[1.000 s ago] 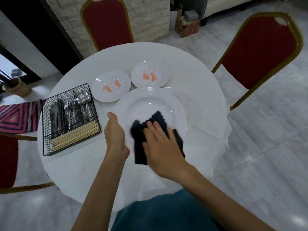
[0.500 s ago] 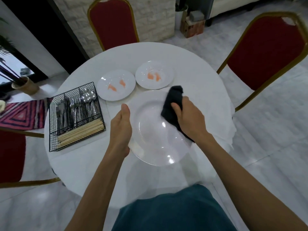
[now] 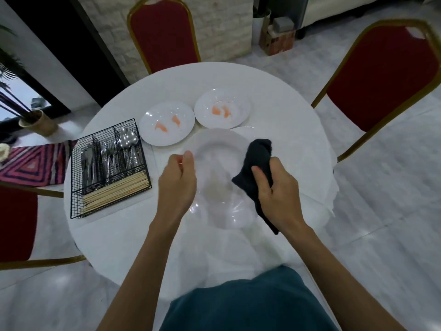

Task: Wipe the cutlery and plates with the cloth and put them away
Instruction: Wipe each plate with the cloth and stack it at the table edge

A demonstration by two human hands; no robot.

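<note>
Left hand (image 3: 177, 185): thumb over the near-left rim of the big plate (image 3: 219, 149), index finger curled beside it, other fingers hidden under the rim. It has a pinch hold on the plate. Forearm comes in from bottom centre, wrist roughly straight.

Right hand (image 3: 278, 194): fingers wrapped round a bunched dark cloth (image 3: 259, 158), back of the hand up, thumb on the cloth's left side. The cloth sticks out past the fingertips onto the plate's right rim, and a tail hangs below the wrist.

The big plate is motion-blurred, in front of the person over the near part of the white round tabletop (image 3: 281, 101). Can't tell whether it's lifted clear or resting.

Behind it sit a small plate (image 3: 167, 137) and a second small plate (image 3: 238, 108), just beside each other, both with orange smears.

Left of the plates is a black wire basket (image 3: 76, 187):
- knives (image 3: 87, 163) in the left slot
- forks (image 3: 108, 156) in the middle slot
- spoons (image 3: 127, 139) in the right slot
- chopsticks (image 3: 114, 192) laid across the front section

Red gold-framed chairs stand at the far side (image 3: 164, 32), the right (image 3: 381, 75) and the left (image 3: 14, 223).
</note>
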